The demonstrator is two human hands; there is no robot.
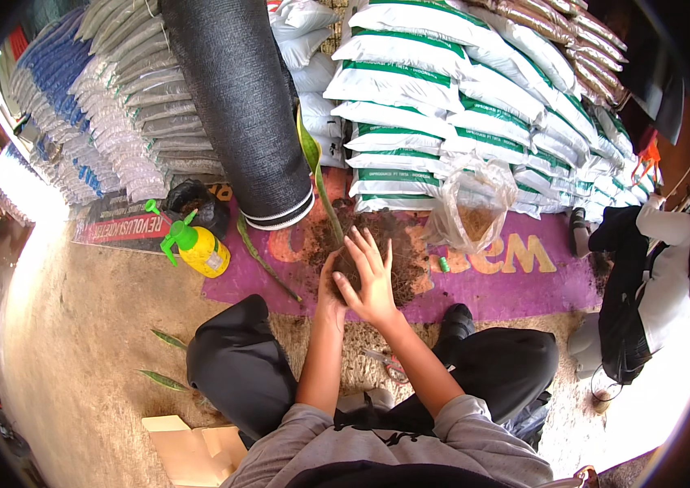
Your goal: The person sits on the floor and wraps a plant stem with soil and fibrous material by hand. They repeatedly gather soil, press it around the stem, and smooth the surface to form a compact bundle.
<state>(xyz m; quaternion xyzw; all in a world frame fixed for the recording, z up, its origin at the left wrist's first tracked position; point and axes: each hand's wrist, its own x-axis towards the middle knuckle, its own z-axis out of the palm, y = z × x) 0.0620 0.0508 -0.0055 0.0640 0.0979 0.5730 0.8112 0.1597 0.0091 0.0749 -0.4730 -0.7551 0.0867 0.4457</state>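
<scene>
A snake plant leaf (322, 183), long and green with a yellow edge, stands upright from a dark clump of soil (348, 268). My left hand (329, 283) curves around the clump's left side, its fingers partly hidden. Over the top and right side lies my right hand (371, 279), fingers stretched and pressed against the soil, so the clump sits cupped between both palms. Loose dark soil (402, 252) spreads around them on a purple printed banner (507, 285). Whether a pot is under the clump, I cannot tell.
A black mesh roll (239, 106) leans in from behind. Left of it stands a yellow-green spray bottle (201, 250); another snake plant leaf (262, 264) lies nearby. A clear plastic bag (475, 203) rests before stacked white sacks (410, 114). Red-handled scissors (394, 370) lie between my legs.
</scene>
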